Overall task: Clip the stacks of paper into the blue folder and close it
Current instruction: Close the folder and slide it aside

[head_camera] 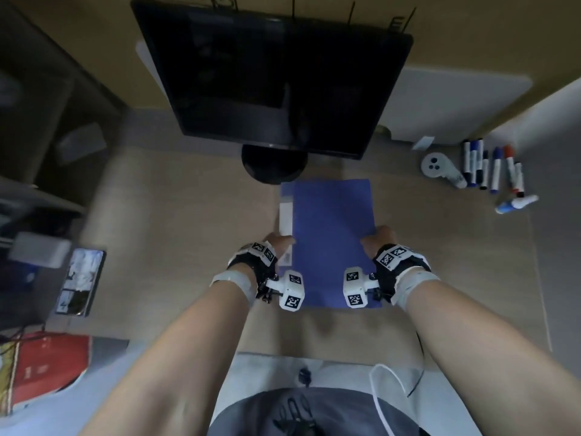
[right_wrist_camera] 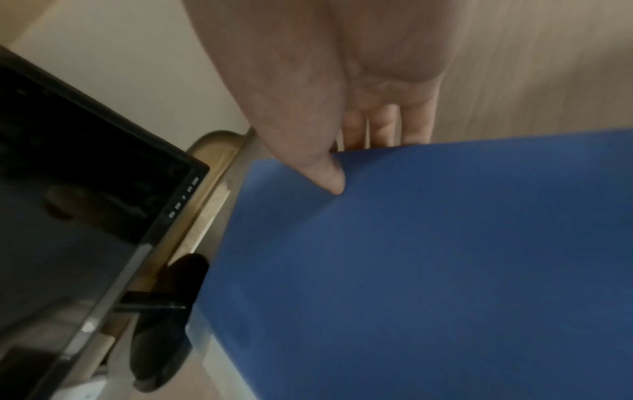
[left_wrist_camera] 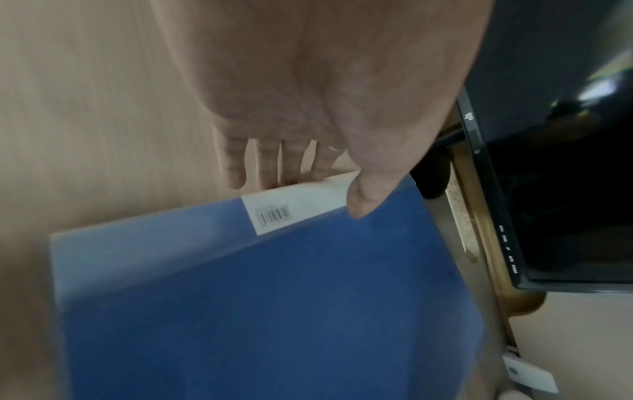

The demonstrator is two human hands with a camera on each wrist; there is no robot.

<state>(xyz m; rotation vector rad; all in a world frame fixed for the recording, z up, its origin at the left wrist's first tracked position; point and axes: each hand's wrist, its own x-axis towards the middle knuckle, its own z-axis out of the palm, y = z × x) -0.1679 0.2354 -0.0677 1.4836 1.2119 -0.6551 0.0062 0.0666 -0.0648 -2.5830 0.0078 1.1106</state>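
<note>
The blue folder (head_camera: 330, 240) (left_wrist_camera: 274, 311) (right_wrist_camera: 428, 270) is closed, lengthwise in front of me over the wooden desk (head_camera: 188, 215). A white barcode label (head_camera: 286, 220) (left_wrist_camera: 294, 211) runs along its left spine. My left hand (head_camera: 279, 242) (left_wrist_camera: 311, 194) grips that spine edge, thumb on top and fingers underneath. My right hand (head_camera: 377, 237) (right_wrist_camera: 359, 159) pinches the right edge the same way. No paper shows; the cover hides whatever is inside.
A dark monitor (head_camera: 276, 80) on a round black base (head_camera: 273, 165) stands just beyond the folder. Several markers (head_camera: 493, 171) and a white gadget (head_camera: 440, 169) lie at the right. A phone (head_camera: 80, 281) and a red bag (head_camera: 47, 369) sit at the left.
</note>
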